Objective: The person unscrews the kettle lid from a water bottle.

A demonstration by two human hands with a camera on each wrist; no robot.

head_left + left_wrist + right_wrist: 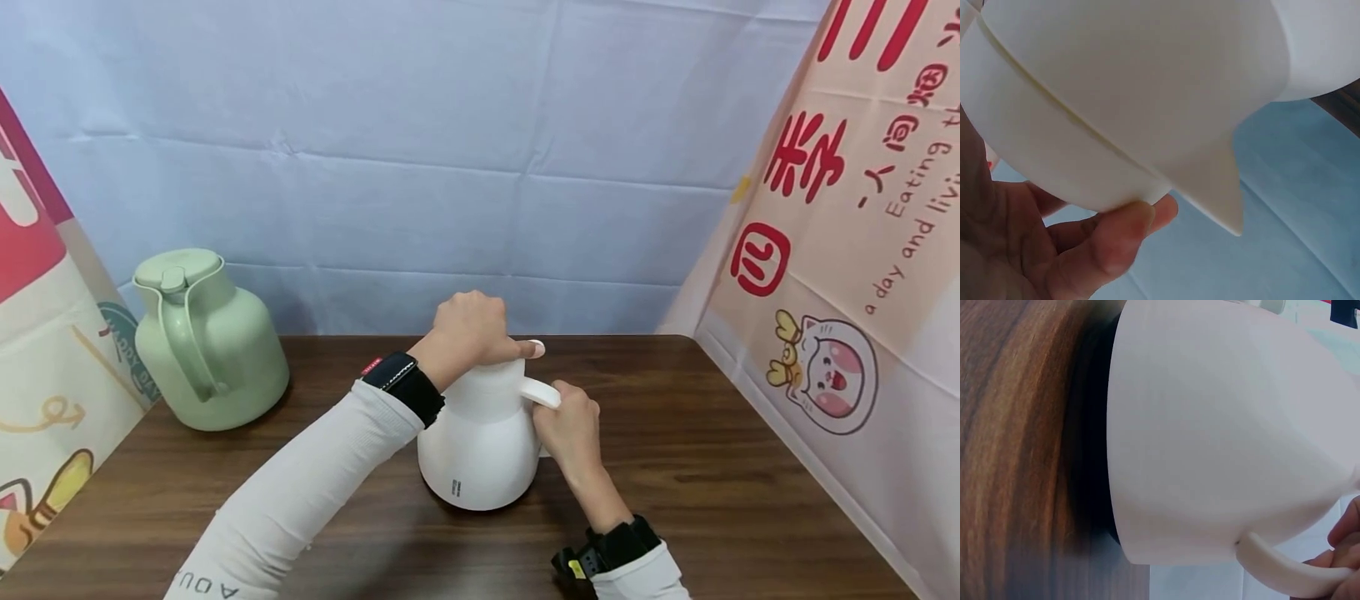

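Observation:
A white thermal jug (480, 454) stands upright on the wooden table, a dark base under it. From above, my left hand (472, 327) grips the jug's lid (1041, 131), and its fingertips curl against the rim in the left wrist view. Close to those fingers juts the pointed spout (1217, 194). My right hand (572, 427) holds the jug's handle (540, 392) on the right side. In the right wrist view the handle's lower end (1279, 572) joins the body, with only part of that hand showing at the edge.
A green thermal jug (217, 350) stands at the left of the brown table (697, 467). Behind the table hangs a light blue cloth (420, 167). Printed cloths flank it, one on the right (840, 250) with red lettering and one on the left (45, 358).

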